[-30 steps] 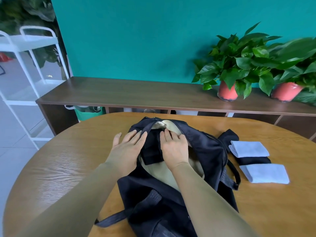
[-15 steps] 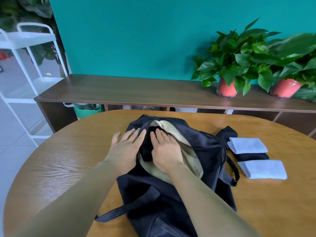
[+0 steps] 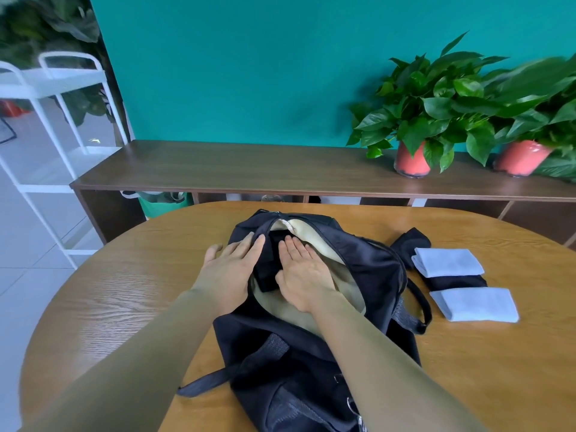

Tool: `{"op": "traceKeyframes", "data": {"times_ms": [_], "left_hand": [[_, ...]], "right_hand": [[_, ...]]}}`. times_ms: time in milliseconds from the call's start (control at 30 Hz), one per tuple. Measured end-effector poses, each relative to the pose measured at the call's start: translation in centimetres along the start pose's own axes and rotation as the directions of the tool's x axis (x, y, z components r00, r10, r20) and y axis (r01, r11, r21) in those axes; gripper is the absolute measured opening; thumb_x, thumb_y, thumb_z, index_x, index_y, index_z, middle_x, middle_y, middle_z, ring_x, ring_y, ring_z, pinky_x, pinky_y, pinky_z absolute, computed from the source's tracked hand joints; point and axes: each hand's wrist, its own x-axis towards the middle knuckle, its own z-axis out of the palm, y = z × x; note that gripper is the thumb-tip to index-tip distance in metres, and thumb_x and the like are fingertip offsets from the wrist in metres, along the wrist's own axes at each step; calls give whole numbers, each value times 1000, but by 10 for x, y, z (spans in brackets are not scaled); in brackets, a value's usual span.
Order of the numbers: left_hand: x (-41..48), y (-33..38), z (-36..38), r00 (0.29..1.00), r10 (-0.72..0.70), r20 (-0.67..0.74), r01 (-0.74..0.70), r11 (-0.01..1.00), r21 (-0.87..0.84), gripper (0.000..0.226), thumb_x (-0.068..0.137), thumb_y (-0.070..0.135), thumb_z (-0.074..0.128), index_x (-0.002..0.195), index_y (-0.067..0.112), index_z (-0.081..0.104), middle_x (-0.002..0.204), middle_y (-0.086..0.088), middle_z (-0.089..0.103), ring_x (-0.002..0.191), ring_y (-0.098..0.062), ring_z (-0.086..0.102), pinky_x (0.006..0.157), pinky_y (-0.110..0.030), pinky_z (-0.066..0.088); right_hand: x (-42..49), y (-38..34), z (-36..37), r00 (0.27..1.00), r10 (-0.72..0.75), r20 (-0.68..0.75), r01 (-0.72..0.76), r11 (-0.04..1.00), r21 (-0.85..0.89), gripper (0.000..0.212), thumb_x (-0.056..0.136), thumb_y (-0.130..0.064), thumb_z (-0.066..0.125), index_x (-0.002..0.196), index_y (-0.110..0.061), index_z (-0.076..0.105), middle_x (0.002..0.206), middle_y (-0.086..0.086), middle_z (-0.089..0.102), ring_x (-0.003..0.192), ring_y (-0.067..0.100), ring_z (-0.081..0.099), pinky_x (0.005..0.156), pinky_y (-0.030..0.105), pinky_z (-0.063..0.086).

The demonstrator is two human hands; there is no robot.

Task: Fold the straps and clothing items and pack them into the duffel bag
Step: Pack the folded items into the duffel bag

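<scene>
Black garment point(image 3: 267, 271) is pressed into duffel bag point(image 3: 367, 269) under flat right hand point(image 3: 304, 277); flat left hand point(image 3: 227, 269) is rested on its rim; folded pale cloths point(image 3: 448, 261) are left unpacked on worktop point(image 3: 124, 291).

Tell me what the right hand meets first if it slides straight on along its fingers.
Probably the cream lining at the far end of the duffel bag opening, just beyond the right hand; depth is unclear.

Both arms wear snug, smooth olive-green sleeves, the left sleeve point(image 3: 124, 369) at the lower left of the frame and the right sleeve point(image 3: 389, 369) at the lower right. Each ends at the wrist, leaving the left hand point(image 3: 229, 272) and right hand point(image 3: 304, 275) bare.
</scene>
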Motion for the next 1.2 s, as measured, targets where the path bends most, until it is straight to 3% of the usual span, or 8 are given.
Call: {"op": "traceKeyframes", "data": {"times_ms": [300, 500, 667, 833, 900, 1000, 1100, 1200], "left_hand": [[-24, 13, -26, 999, -28, -17, 28, 1000, 13, 83, 91, 8, 43, 152, 27, -11, 160, 0, -13, 147, -17, -5, 116, -43, 4], [-43, 39, -38, 999, -5, -49, 6, 1000, 26, 81, 91, 5, 39, 152, 27, -9, 160, 1, -12, 147, -16, -5, 116, -42, 3], [-43, 84, -42, 994, 74, -86, -72, 997, 25, 87, 87, 0, 44, 152, 26, -7, 160, 2, -9, 147, -15, -4, 117, -41, 4], [-35, 138, -48, 985, 154, -82, -152, 988, 21, 83, 90, 0, 40, 152, 27, -8, 160, 4, -10, 146, -13, -5, 117, -42, 3], [-30, 159, -51, 980, 179, -81, -177, 984, 34, 84, 89, -1, 40, 151, 28, -9, 160, 4, -12, 147, -14, -5, 117, -43, 4], [-24, 187, -53, 973, 222, -65, -219, 975, 42, 85, 89, 1, 42, 152, 26, -10, 160, 3, -12, 147, -15, -6, 117, -44, 2], [-15, 212, -50, 964, 263, -48, -261, 964, 42, 84, 89, 1, 40, 151, 27, -10, 160, 4, -12, 147, -15, -7, 117, -45, 1], [-8, 238, -46, 951, 307, -41, -306, 952, 34, 88, 85, -5, 38, 151, 28, -9, 160, 4, -11, 147, -14, -9, 117, -45, 0]], "right_hand": [[-48, 11, -28, 995, -30, -97, 35, 998, 57, 54, 101, -29, 25, 151, -10, 14, 159, 7, 12, 146, 17, 8, 119, 31, 7], [-106, 28, -39, 915, 35, -401, 26, 989, 146, 49, 82, -26, 23, 102, -6, 63, 107, 6, 67, 105, 24, 62, 89, 35, 52], [-148, 65, -44, 914, 112, -389, -67, 989, 128, 39, 86, -16, 43, 116, -3, 63, 123, 13, 63, 120, 26, 56, 101, 33, 42], [-182, 109, -44, 922, 171, -347, -151, 985, 85, 42, 93, -16, 41, 134, -7, 49, 143, 8, 47, 136, 20, 38, 110, 27, 28], [-192, 123, -42, 916, 204, -345, -181, 979, 99, 38, 87, -13, 42, 121, -5, 59, 131, 10, 58, 125, 23, 51, 103, 33, 40], [-209, 145, -39, 883, 238, -404, -194, 970, 147, 20, 73, -10, 37, 77, -9, 57, 78, 3, 63, 76, 22, 62, 66, 35, 57], [-221, 173, -30, 899, 288, -330, -260, 957, 128, 34, 86, -10, 37, 108, -6, 62, 115, 10, 65, 114, 25, 58, 94, 34, 47], [-228, 206, -17, 906, 359, -225, -350, 933, 81, 48, 94, -9, 41, 142, -8, 38, 149, 9, 39, 140, 21, 32, 112, 29, 26]]}}
